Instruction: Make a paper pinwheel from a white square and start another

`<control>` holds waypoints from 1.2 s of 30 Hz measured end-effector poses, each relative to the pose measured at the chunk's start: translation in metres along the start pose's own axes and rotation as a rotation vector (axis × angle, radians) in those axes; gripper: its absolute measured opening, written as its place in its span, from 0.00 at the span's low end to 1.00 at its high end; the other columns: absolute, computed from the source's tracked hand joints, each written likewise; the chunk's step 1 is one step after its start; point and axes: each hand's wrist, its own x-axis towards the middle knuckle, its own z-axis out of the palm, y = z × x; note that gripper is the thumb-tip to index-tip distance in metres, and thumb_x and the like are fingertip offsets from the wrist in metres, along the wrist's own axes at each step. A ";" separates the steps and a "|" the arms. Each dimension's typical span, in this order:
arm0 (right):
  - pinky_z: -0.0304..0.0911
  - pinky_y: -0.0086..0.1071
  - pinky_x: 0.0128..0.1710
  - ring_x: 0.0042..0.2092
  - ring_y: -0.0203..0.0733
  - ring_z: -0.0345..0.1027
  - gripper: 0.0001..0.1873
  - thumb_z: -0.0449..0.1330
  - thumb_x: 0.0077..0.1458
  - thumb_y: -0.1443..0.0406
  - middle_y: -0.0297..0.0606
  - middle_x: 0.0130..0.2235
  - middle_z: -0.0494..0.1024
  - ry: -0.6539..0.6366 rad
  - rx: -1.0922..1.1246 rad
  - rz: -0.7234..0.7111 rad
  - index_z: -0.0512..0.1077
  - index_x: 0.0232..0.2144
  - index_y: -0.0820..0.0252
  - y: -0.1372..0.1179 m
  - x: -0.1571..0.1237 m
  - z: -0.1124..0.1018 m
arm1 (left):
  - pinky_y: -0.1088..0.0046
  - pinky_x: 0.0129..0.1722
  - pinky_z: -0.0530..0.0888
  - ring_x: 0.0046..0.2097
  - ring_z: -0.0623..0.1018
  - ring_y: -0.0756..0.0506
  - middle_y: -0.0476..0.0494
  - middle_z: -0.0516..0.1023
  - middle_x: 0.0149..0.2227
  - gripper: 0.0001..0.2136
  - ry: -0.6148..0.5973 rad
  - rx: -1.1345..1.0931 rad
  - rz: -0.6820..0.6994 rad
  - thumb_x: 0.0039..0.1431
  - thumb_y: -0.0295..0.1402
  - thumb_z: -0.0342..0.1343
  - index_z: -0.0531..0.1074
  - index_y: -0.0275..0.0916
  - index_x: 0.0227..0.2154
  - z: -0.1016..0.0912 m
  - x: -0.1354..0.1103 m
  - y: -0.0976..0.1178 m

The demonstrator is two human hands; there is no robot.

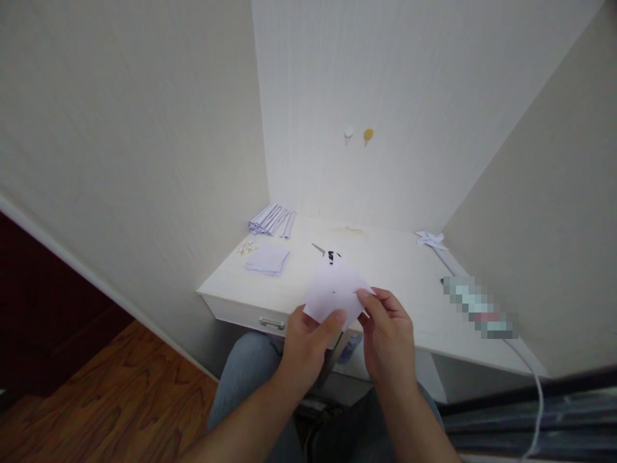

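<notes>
Both hands hold one pale lilac paper square (pixel 335 289) up in front of the white desk (pixel 395 270). My left hand (pixel 308 344) pinches its lower left corner, thumb on top. My right hand (pixel 385 334) grips its right edge with curled fingers. Behind the paper, scissors (pixel 324 252) lie on the desk, partly hidden by the sheet.
A stack of lilac paper squares (pixel 268 260) and small pale bits (pixel 247 248) lie at the desk's left. Folded paper strips (pixel 272 220) rest in the back corner. A paper pinwheel (pixel 431 240) lies at the right, with a white cable (pixel 530 366). A drawer handle (pixel 271 323) faces my knees.
</notes>
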 end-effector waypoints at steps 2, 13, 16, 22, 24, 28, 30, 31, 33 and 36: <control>0.69 0.31 0.32 0.29 0.36 0.71 0.14 0.75 0.43 0.62 0.31 0.28 0.79 -0.020 0.004 0.030 0.74 0.29 0.56 0.005 -0.005 0.000 | 0.66 0.46 0.77 0.42 0.82 0.41 0.39 0.85 0.41 0.17 0.111 0.067 -0.007 0.54 0.43 0.67 0.79 0.34 0.40 -0.001 0.006 0.003; 0.68 0.29 0.34 0.31 0.34 0.73 0.10 0.72 0.50 0.65 0.30 0.31 0.81 -0.253 -0.148 -0.049 0.76 0.35 0.54 0.008 -0.014 -0.032 | 0.73 0.32 0.73 0.30 0.77 0.47 0.43 0.83 0.30 0.14 0.174 0.106 -0.024 0.47 0.39 0.70 0.81 0.32 0.31 -0.018 0.017 0.015; 0.70 0.30 0.38 0.37 0.36 0.75 0.17 0.67 0.57 0.69 0.31 0.37 0.83 -0.371 -0.239 -0.217 0.76 0.47 0.48 -0.012 -0.019 -0.045 | 0.73 0.33 0.73 0.32 0.77 0.46 0.42 0.83 0.32 0.14 0.102 0.144 -0.050 0.47 0.39 0.70 0.81 0.33 0.32 -0.024 0.015 0.028; 0.71 0.31 0.44 0.44 0.39 0.75 0.15 0.63 0.61 0.71 0.34 0.43 0.82 -0.603 -0.644 -0.381 0.79 0.46 0.46 -0.047 -0.021 -0.056 | 0.68 0.35 0.75 0.35 0.79 0.42 0.42 0.82 0.30 0.14 -0.033 0.174 -0.128 0.49 0.40 0.69 0.81 0.33 0.33 -0.034 0.013 0.043; 0.70 0.31 0.46 0.46 0.40 0.74 0.14 0.65 0.60 0.70 0.34 0.45 0.82 -0.639 -0.727 -0.403 0.79 0.45 0.45 -0.050 -0.020 -0.057 | 0.67 0.35 0.75 0.34 0.79 0.41 0.41 0.82 0.31 0.14 -0.069 0.184 -0.141 0.49 0.40 0.69 0.80 0.33 0.32 -0.034 0.012 0.046; 0.71 0.30 0.46 0.46 0.41 0.75 0.13 0.65 0.61 0.69 0.35 0.45 0.81 -0.675 -0.771 -0.403 0.79 0.46 0.46 -0.053 -0.018 -0.057 | 0.67 0.35 0.75 0.34 0.80 0.41 0.40 0.82 0.32 0.14 -0.099 0.192 -0.143 0.48 0.40 0.69 0.79 0.33 0.31 -0.032 0.008 0.053; 0.71 0.29 0.46 0.46 0.41 0.75 0.13 0.65 0.61 0.69 0.35 0.45 0.82 -0.698 -0.767 -0.414 0.79 0.44 0.46 -0.054 -0.018 -0.055 | 0.67 0.34 0.75 0.34 0.80 0.41 0.41 0.82 0.32 0.14 -0.099 0.199 -0.139 0.48 0.40 0.69 0.79 0.33 0.31 -0.031 0.007 0.055; 0.70 0.29 0.47 0.47 0.40 0.75 0.12 0.65 0.61 0.69 0.34 0.45 0.82 -0.712 -0.767 -0.424 0.80 0.44 0.46 -0.055 -0.017 -0.054 | 0.67 0.34 0.75 0.34 0.80 0.41 0.40 0.82 0.32 0.14 -0.100 0.200 -0.139 0.48 0.39 0.69 0.79 0.33 0.32 -0.031 0.006 0.056; 0.70 0.28 0.47 0.48 0.40 0.75 0.12 0.64 0.61 0.69 0.34 0.45 0.82 -0.742 -0.769 -0.434 0.80 0.43 0.45 -0.056 -0.017 -0.052 | 0.67 0.34 0.75 0.34 0.80 0.42 0.40 0.83 0.32 0.14 -0.102 0.191 -0.139 0.48 0.39 0.69 0.80 0.33 0.32 -0.032 0.006 0.056; 0.70 0.28 0.45 0.47 0.39 0.75 0.13 0.62 0.63 0.69 0.34 0.45 0.82 -0.767 -0.765 -0.405 0.80 0.44 0.45 -0.057 -0.017 -0.050 | 0.67 0.35 0.76 0.34 0.80 0.42 0.41 0.84 0.34 0.13 -0.118 0.146 -0.136 0.48 0.38 0.70 0.80 0.33 0.33 -0.032 0.007 0.054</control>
